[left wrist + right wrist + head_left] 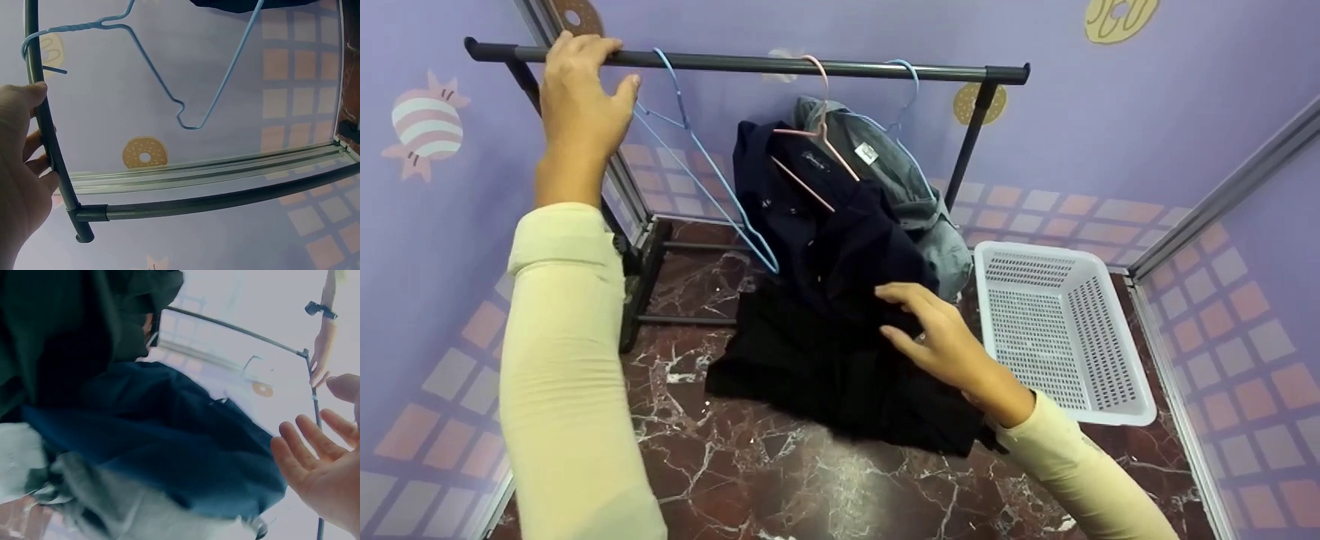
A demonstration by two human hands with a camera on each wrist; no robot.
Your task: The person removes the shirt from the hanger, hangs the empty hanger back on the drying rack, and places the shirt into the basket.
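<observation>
My left hand grips the dark rail of a clothes rack near its left end; in the left wrist view the thumb lies against the bar and the fingers pass behind it. Just right of it, a bare blue hanger hangs. A navy garment droops from a pink hanger, its collar slack around the wire. My right hand, fingers loosely spread and holding nothing, hovers by the lower part of that garment. Behind it, a grey garment hangs on another blue hanger.
Below the navy garment, a black garment is spread low over the marbled floor. A white perforated basket stands on the right. Purple walls enclose the rack, whose lower bars run near the floor.
</observation>
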